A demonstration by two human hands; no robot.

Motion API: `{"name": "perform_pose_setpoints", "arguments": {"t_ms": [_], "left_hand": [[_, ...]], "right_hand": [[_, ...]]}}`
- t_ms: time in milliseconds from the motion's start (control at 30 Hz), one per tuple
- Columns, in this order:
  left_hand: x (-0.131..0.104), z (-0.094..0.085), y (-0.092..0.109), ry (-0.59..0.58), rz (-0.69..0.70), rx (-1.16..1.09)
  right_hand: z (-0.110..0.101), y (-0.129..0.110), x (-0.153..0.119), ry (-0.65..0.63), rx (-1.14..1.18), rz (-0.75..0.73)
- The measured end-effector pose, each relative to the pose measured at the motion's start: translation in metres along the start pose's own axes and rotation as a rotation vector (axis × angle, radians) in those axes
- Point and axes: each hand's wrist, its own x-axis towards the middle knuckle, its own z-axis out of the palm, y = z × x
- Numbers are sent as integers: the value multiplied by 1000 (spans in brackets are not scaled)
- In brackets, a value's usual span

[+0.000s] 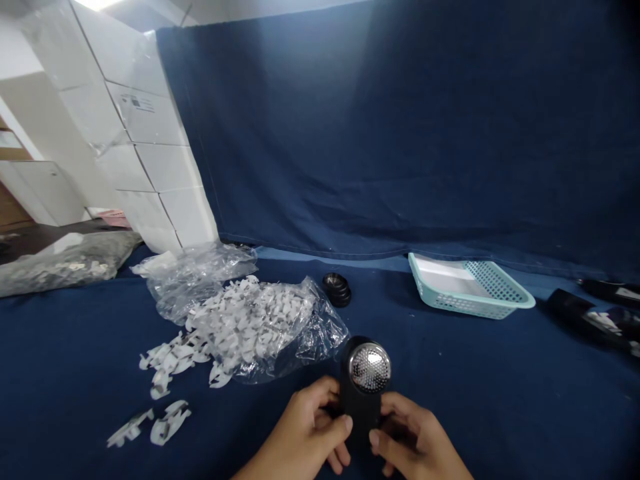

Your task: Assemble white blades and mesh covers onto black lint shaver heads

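A black fabric shaver (362, 403) with a round, perforated metal head stands upright in front of me, its head toward the far side. My left hand (309, 427) grips its left side, thumb on the near face and fingers curled behind. On the other side, my right hand (417, 435) holds the body between thumb and bent fingers. To the left, small white plastic parts (255, 317) lie heaped in and around a clear plastic bag (320, 333). Two loose white parts (170, 423) rest nearer to me. Black round rings or caps (337, 289) are stacked beyond the shaver.
A light-blue perforated basket (465, 307) with something white inside stands at the back right. Black objects (595, 320) lie at the right edge. Another filled plastic bag (70, 263) is at far left, near stacked white boxes (160, 167). A dark blue curtain (400, 133) hangs behind.
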Motion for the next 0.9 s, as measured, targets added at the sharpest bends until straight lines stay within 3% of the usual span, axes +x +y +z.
{"name": "perform_pose_setpoints", "arguments": {"t_ms": [333,633,900], "left_hand": [[-2,0,0,-29,21,-32],[-3,0,6,-66,33,-89],[-8,1,11,-141,69,-68]], "right_hand": [[-3,-11,0,-36,89,64],[3,-1,-1,173,234,124],[4,-11,-1,140,198,122]]}}
